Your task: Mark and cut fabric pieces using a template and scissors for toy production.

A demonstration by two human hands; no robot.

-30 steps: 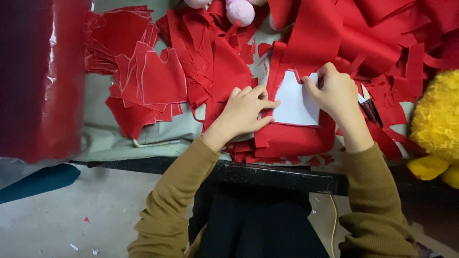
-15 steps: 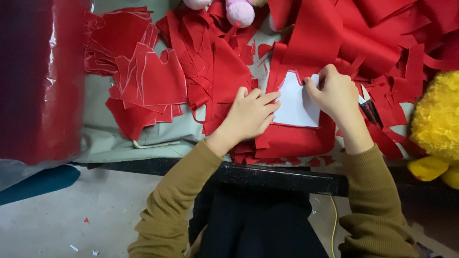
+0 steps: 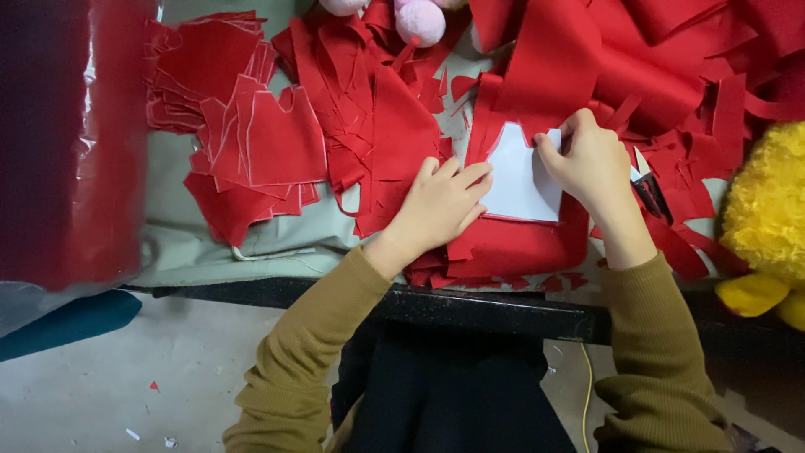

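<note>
A white paper template point(image 3: 521, 180) lies on a piece of red fabric point(image 3: 520, 243) near the table's front edge. My left hand point(image 3: 440, 205) rests flat on the red fabric, its fingertips touching the template's left edge. My right hand point(image 3: 591, 164) is curled over the template's upper right edge, thumb and fingers pinched on it. Whether it also holds a small marking tool is hidden by the fingers. Both arms wear olive sleeves.
Black-handled scissors point(image 3: 650, 197) lie beside my right wrist. A stack of cut red pieces point(image 3: 251, 143) sits at the left, loose red scraps point(image 3: 671, 67) at the back. A wrapped red roll point(image 3: 67, 143), a yellow plush toy point(image 3: 767, 210), a pink pompom point(image 3: 419, 21) and the black table edge point(image 3: 486, 306) surround them.
My left hand has slid slightly right toward the template and its fingers have drawn closer together. My right hand has stayed at the template's right edge.
</note>
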